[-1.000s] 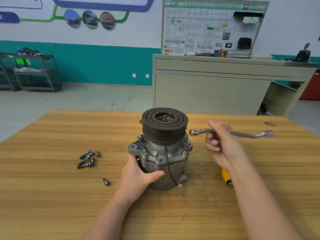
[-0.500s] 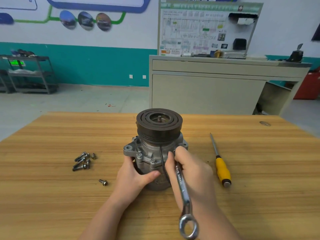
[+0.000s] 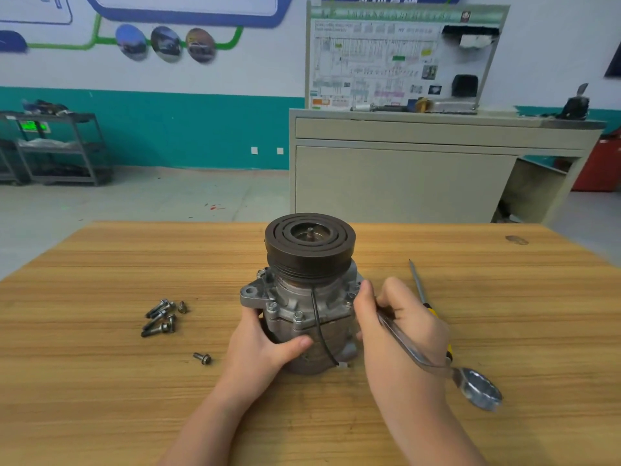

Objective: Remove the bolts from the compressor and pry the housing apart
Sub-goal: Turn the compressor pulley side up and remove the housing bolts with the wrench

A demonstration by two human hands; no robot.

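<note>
The grey compressor [image 3: 304,307] stands upright mid-table, its dark pulley [image 3: 309,243] on top and a black wire down its front. My left hand [image 3: 265,348] grips the lower housing from the left, thumb across the front. My right hand [image 3: 400,327] holds a silver ring wrench [image 3: 470,385] against the compressor's right flange; the near ring end sticks out toward me, and the far end is hidden behind my fingers. Bolt heads [image 3: 298,316] still show on the front flange. Several removed bolts [image 3: 161,317] lie to the left, one single bolt [image 3: 202,358] nearer me.
A yellow-handled screwdriver [image 3: 420,287] lies on the wooden table [image 3: 100,381] to the right, partly behind my right hand. Beyond the table stand a beige cabinet [image 3: 420,176] with a diagram board and a metal shelf rack [image 3: 57,146] at far left.
My right hand brought the wrench from the air at the right down to the compressor, then shifted from its front to its right flange. My left hand kept its grip.
</note>
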